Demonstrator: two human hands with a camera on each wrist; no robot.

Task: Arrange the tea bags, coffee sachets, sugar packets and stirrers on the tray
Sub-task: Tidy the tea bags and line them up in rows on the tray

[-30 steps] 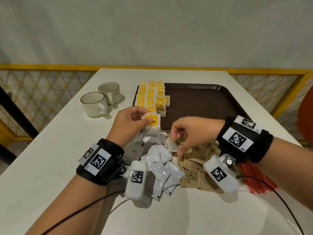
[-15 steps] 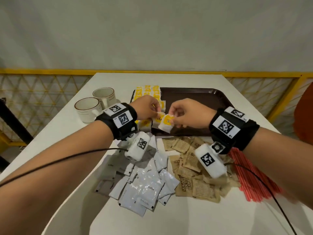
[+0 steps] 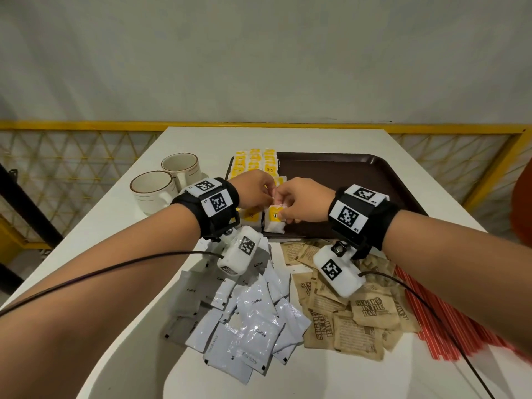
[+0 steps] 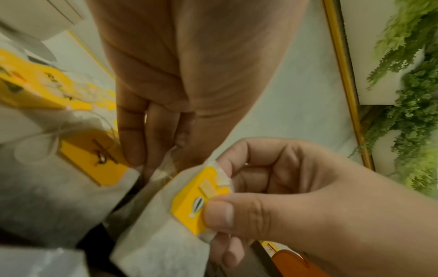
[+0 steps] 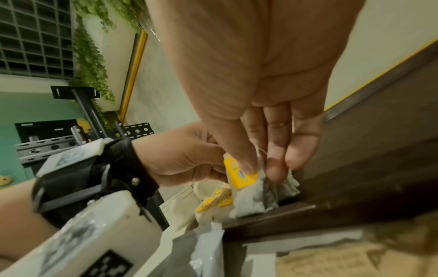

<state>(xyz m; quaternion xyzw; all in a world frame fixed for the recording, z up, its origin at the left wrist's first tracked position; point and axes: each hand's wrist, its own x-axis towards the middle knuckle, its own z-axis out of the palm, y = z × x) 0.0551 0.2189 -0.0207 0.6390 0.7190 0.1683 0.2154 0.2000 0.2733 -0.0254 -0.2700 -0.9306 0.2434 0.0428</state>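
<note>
A tea bag point(image 3: 274, 221) is pinched at its yellow tag by the right hand point(image 3: 299, 201) over the near-left corner of the tray point(image 3: 359, 174). At 9 o'clock of it, the left hand point(image 3: 254, 192) is held with fingers curled; its grip cannot be told.

Colours on the white counter point(image 3: 121, 231)
Tea bags point(image 3: 254, 164) are white with yellow tags; the tray point(image 3: 345, 174) is dark brown; coffee sachets point(image 3: 253, 329) silvery white; sugar packets point(image 3: 371, 312) tan with brown print; stirrers point(image 3: 449, 326) red-and-white striped
</note>
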